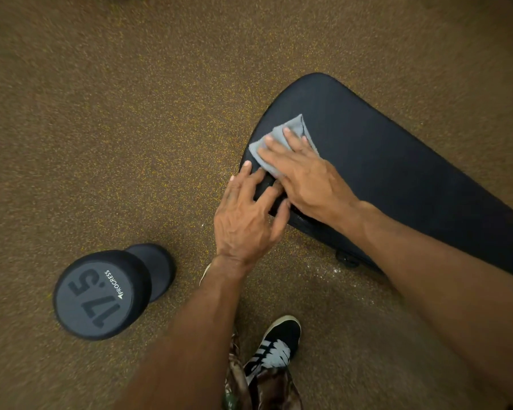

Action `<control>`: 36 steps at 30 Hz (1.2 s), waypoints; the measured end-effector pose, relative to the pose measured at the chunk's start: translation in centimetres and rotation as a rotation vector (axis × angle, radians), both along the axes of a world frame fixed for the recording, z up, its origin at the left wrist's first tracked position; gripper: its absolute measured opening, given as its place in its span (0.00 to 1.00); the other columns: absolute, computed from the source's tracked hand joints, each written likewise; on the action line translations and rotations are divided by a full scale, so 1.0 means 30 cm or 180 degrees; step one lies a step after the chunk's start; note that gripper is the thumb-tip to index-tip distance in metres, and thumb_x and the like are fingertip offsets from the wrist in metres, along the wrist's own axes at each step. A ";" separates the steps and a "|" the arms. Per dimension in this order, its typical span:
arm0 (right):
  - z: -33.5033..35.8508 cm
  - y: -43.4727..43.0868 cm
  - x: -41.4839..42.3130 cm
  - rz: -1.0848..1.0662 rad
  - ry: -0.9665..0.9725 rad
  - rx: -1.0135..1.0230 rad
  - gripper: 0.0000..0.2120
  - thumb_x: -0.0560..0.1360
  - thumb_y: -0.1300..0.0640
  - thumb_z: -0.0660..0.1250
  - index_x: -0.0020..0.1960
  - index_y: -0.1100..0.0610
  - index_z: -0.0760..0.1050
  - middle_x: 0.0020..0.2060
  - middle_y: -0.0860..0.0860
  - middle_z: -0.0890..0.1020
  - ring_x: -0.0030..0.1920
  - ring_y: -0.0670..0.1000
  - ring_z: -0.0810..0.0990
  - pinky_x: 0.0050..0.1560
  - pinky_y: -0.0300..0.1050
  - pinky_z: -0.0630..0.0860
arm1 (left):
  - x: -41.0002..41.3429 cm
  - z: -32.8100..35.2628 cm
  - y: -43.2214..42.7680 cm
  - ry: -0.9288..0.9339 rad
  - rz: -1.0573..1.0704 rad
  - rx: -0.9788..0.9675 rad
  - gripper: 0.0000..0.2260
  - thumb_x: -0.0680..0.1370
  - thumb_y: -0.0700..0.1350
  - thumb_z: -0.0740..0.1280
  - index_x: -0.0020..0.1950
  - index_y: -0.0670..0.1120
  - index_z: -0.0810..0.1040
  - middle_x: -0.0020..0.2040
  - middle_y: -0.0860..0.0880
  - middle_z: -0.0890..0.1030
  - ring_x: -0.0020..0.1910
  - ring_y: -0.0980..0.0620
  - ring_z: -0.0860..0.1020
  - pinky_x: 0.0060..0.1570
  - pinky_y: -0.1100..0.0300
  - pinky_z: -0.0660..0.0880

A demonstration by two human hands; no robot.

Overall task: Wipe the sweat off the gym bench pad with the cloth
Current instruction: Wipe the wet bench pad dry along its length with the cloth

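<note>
A black gym bench pad [397,161] runs from the middle of the view down to the right edge. A grey cloth [290,130] lies flat near the pad's rounded end. My right hand [305,176] presses on the cloth with its fingers spread flat over it. My left hand [249,214] rests on the pad's near edge just beside the right hand, fingers curled over the rim. Part of the cloth is hidden under my right palm.
A black dumbbell [101,291] marked 7.5 stands on end on the speckled brown rubber floor [131,113], left of my arms. My shoe [276,344] and a camouflage trouser leg [258,386] show at the bottom. A small black bench part [347,258] sticks out under the pad.
</note>
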State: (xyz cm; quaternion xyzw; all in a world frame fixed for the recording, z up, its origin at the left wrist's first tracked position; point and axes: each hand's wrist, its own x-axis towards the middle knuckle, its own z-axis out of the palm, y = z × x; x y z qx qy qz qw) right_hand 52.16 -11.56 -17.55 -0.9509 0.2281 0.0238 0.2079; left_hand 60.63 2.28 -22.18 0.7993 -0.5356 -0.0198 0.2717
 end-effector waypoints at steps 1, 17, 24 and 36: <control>0.008 -0.012 -0.030 0.0115 0.0033 -0.0025 0.24 0.78 0.60 0.51 0.73 0.59 0.67 0.73 0.56 0.69 0.76 0.61 0.59 0.75 0.59 0.57 | -0.001 0.001 0.002 0.0022 0.0019 -0.0007 0.16 0.79 0.54 0.68 0.61 0.47 0.84 0.65 0.41 0.80 0.73 0.39 0.73 0.68 0.40 0.73; 0.067 -0.051 -0.083 0.0148 0.0180 -0.0098 0.25 0.77 0.66 0.60 0.74 0.57 0.68 0.74 0.54 0.67 0.76 0.58 0.60 0.73 0.53 0.63 | 0.053 -0.002 0.077 -0.0582 -0.0515 0.0635 0.26 0.81 0.64 0.59 0.75 0.54 0.73 0.78 0.46 0.69 0.79 0.42 0.65 0.73 0.36 0.64; 0.032 0.037 0.025 -0.0422 0.0023 -0.0052 0.20 0.82 0.61 0.57 0.73 0.57 0.68 0.73 0.55 0.69 0.76 0.59 0.60 0.73 0.54 0.59 | 0.097 0.021 0.105 0.0009 -0.0474 0.0435 0.21 0.83 0.56 0.58 0.73 0.50 0.75 0.76 0.46 0.73 0.77 0.47 0.68 0.75 0.43 0.63; 0.160 0.174 -0.134 -0.1597 -0.0549 -0.0070 0.15 0.75 0.55 0.63 0.61 0.50 0.77 0.67 0.48 0.74 0.66 0.52 0.70 0.60 0.46 0.71 | 0.157 0.214 -0.117 0.0312 -0.0564 0.0433 0.16 0.80 0.52 0.62 0.65 0.51 0.78 0.61 0.48 0.79 0.59 0.45 0.77 0.57 0.45 0.75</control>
